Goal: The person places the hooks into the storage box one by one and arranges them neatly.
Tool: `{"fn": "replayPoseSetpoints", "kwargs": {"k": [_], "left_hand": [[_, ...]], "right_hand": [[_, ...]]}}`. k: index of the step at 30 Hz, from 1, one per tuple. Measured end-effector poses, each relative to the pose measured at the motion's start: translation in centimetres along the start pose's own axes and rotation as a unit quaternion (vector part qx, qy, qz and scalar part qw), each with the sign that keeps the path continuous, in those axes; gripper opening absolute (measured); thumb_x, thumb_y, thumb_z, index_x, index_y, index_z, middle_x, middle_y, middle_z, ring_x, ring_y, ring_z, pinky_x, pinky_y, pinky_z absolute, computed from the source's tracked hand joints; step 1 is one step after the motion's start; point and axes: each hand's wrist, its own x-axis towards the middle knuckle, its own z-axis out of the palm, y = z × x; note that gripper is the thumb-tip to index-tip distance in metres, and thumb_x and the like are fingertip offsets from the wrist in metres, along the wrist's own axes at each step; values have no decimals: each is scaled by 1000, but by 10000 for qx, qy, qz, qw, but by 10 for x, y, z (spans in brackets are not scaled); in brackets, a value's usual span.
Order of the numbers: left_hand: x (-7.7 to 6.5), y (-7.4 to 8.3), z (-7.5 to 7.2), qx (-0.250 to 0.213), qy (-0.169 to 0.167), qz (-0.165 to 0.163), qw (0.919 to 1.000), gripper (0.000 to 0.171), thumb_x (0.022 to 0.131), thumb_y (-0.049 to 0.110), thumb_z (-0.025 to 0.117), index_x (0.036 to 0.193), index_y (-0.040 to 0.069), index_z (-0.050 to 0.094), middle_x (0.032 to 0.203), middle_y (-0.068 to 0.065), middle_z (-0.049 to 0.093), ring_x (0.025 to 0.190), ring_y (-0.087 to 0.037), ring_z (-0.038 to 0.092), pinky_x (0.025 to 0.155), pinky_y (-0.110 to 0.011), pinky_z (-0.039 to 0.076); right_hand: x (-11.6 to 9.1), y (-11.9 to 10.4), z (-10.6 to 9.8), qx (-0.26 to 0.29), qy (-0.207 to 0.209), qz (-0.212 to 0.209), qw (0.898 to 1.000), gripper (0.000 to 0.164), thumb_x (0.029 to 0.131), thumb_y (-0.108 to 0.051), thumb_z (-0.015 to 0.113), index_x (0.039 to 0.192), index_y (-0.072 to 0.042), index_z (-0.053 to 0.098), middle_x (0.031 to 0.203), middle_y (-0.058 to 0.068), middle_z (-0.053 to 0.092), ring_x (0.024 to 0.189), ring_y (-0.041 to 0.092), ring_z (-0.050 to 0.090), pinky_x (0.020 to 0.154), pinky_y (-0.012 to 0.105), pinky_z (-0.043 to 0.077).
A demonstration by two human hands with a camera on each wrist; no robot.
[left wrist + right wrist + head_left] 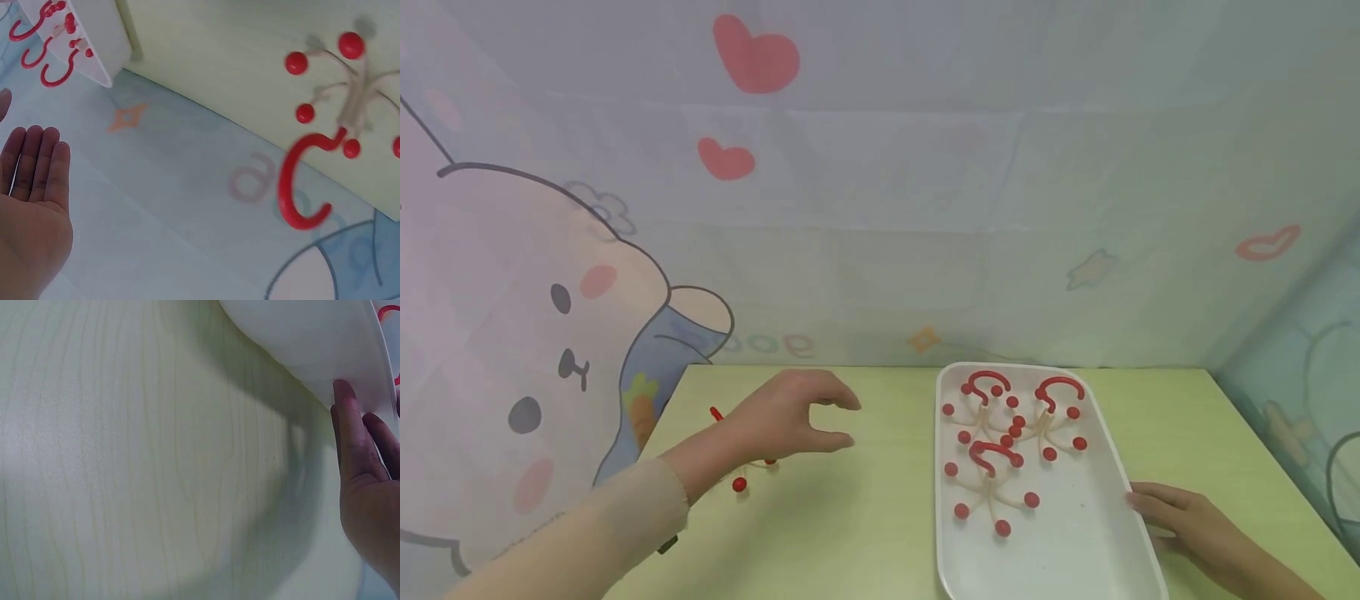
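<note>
Pale green and faintly wood-grained, the bench (876, 517) fills the foreground. Nearest, at its right, the right hand (1198, 533) has its grip clamped on the side of a white tray (1090, 542), fingers along the outer wall. Three red-hooked pieces (990, 487) with ball-tipped branches lie crowded inside. To the left, the left hand (782, 417) hovers, its grip apart, thumb and fingers curved; from above, hand and sleeve (595, 517) partly block a loose piece (353, 109) on the bench. Behind hangs a cloth (910, 192) printed with hearts and a cartoon animal.
</note>
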Motion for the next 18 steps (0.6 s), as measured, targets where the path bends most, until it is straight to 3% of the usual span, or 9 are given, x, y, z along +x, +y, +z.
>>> {"fn": "replayPoseSetpoints", "kwargs": {"k": [7, 13, 18], "left_hand": [[-23, -18, -20, 294, 47, -155, 9994, 37, 87, 26, 90, 121, 18, 78, 118, 9, 75, 111, -17, 71, 97, -44, 60], [-42, -29, -38, 546, 230, -283, 9978, 36, 86, 27, 91, 119, 19, 78, 115, 12, 74, 107, -17, 70, 90, -38, 60], [-54, -36, -50, 714, 327, -571, 9953, 38, 85, 29, 91, 119, 20, 78, 117, 13, 74, 109, -18, 70, 88, -37, 60]], "right_hand": [[0, 1, 0, 46, 15, 3, 10000, 74, 110, -41, 61, 153, 16, 41, 157, 38, 42, 119, 25, 65, 98, 49, 61], [2, 2, 0, 40, 39, 33, 10000, 75, 109, -42, 62, 154, 16, 42, 158, 38, 42, 119, 25, 65, 99, 49, 61], [1, 1, 1, 31, 39, 11, 10000, 74, 109, -41, 62, 153, 16, 43, 157, 38, 43, 118, 25, 66, 99, 50, 61]]}}
